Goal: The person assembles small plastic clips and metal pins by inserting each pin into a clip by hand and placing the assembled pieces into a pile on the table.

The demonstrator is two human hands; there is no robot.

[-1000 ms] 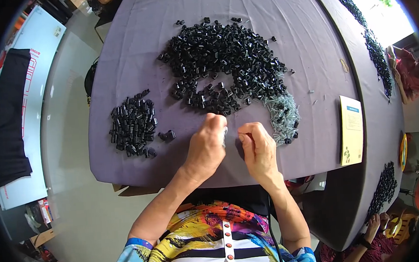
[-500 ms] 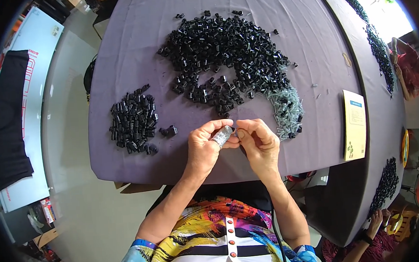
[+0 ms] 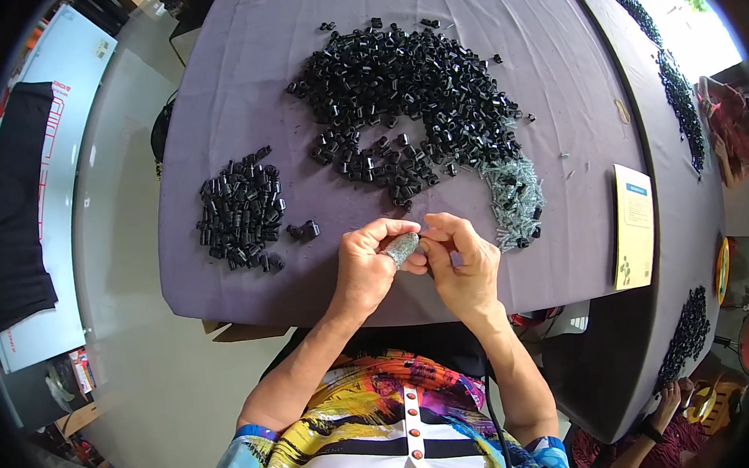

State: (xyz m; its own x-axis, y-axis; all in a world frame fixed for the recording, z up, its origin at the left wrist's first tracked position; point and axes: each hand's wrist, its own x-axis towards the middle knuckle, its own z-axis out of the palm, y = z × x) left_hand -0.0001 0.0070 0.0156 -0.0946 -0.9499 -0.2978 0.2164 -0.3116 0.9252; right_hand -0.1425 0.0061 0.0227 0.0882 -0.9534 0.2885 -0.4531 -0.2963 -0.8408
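Just in front of the table's near edge, my left hand [image 3: 368, 264] and my right hand [image 3: 465, 267] meet fingertip to fingertip. Grey wrapping covers the left thumb [image 3: 403, 248]. Both hands are closed in a pinch; a small black plastic part, mostly hidden, sits at the left fingertips. What the right fingers pinch is too small to make out. Beyond the hands spreads a large heap of black plastic parts [image 3: 399, 78]. Clear little pins [image 3: 514, 200] lie in a pile beside my right hand. To the left is a smaller pile of black parts [image 3: 240, 212].
A few loose black parts [image 3: 304, 230] lie between the left pile and my left hand. A yellow booklet [image 3: 633, 227] rests near the right edge of the cloth-covered table [image 3: 212, 98]. Another person's hand [image 3: 670, 403] touches black parts [image 3: 688, 335] on the neighbouring table.
My hands stay together in nearly the same place. The wrapped left thumb has turned slightly, and the right fingers have shifted a little. The dark bit at the fingertips shows less.
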